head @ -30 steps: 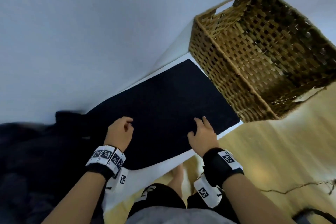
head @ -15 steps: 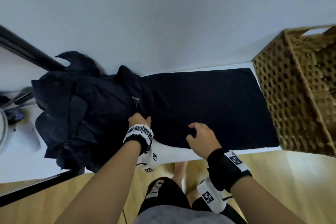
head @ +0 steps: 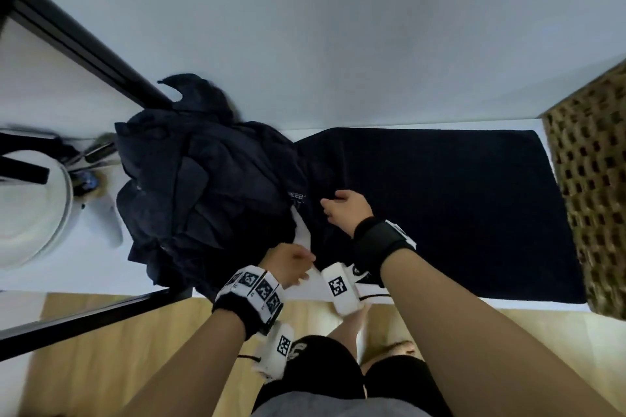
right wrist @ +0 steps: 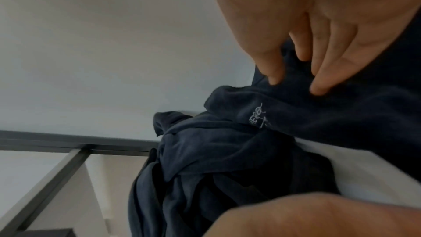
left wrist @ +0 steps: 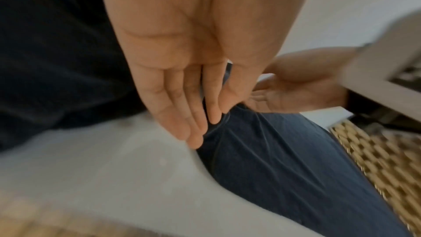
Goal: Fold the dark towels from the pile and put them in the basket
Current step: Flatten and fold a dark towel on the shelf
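Observation:
A dark towel (head: pixel 457 206) lies spread flat on the white table (head: pixel 423 297), its right end beside the wicker basket (head: pixel 596 200). Its left end, with a small white logo, laps onto the crumpled pile of dark towels (head: pixel 210 200). My right hand (head: pixel 330 201) pinches a bunched fold of the towel just right of the logo; the right wrist view shows thumb and fingers (right wrist: pixel 318 87) pressed into the cloth. My left hand (head: pixel 310 262) is at the towel's near left corner. In the left wrist view its straight fingers (left wrist: pixel 193 138) touch the towel's edge (left wrist: pixel 273 159).
A wall rises right behind the table. A black metal frame bar (head: pixel 84 44) runs diagonally at the left, with a white round object (head: pixel 34 220) beyond it. Wooden floor (head: pixel 525 349) and my own legs lie below the table's front edge.
The view has swung left, so the basket now sits at the right edge. My right hand slid left along the towel to its logo end. My left hand dropped back to the near corner.

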`<state>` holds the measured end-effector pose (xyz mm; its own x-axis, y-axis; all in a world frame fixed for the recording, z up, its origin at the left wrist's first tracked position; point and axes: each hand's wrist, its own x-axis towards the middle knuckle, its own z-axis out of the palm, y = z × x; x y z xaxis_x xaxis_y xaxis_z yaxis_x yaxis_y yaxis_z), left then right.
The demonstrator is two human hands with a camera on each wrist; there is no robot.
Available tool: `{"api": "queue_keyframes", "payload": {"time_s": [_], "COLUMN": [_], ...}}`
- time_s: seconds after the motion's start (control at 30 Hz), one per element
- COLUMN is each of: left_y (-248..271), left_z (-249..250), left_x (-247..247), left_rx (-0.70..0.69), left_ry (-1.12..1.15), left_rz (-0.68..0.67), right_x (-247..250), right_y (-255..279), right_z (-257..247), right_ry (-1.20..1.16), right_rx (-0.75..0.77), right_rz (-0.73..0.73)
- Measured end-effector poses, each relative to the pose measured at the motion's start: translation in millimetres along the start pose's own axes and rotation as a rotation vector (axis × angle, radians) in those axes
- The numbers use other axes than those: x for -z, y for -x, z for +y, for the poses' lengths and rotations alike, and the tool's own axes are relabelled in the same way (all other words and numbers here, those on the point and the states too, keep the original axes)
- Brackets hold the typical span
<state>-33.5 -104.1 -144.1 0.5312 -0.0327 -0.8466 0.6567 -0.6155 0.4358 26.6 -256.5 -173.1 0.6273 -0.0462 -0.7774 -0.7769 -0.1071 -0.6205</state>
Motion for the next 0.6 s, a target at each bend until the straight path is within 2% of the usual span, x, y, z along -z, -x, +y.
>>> {"api": "queue_keyframes", "payload": {"time_s": [0.1, 0.2, 0.3, 0.43, 0.53, 0.6], "left_y": [8.4, 15.1, 18.8, 18.6, 15.0, 9.6], "left_z": [-9.8, -18.9, -22.3, -4.1, 21.6, 40.7], "left_x": [13.0, 21.3, 24.3, 28.2, 34.2, 38.8], "left_rx": [-0.076, -0.104, -0.124, -0.25, -0.351, -0.436], "left_ry": [-0.213, -0.125, -0.055, 0.0, 0.042, 0.021], "left_rz": [0.046, 0.099, 0.139, 0.223, 0.32, 0.44], "right_x": [-18.1, -28.8, -31.8, -21.9, -8.1, 1.5], "right_y": [-19.4, -25.9, -27.6, -11.5, 9.6, 23.5], "right_z": [-8.7, -16.4, -22.1, -31.4, -35.0, -34.4], "right_ry": [-0.113, -0.141, -0.097, 0.021, -0.07, -0.124], "right_rx": [-0.098, -0.137, -0.059, 0.079, 0.119, 0.157], "right_rz": [-0.002, -0.009, -0.019, 0.149, 0.206, 0.205]}}
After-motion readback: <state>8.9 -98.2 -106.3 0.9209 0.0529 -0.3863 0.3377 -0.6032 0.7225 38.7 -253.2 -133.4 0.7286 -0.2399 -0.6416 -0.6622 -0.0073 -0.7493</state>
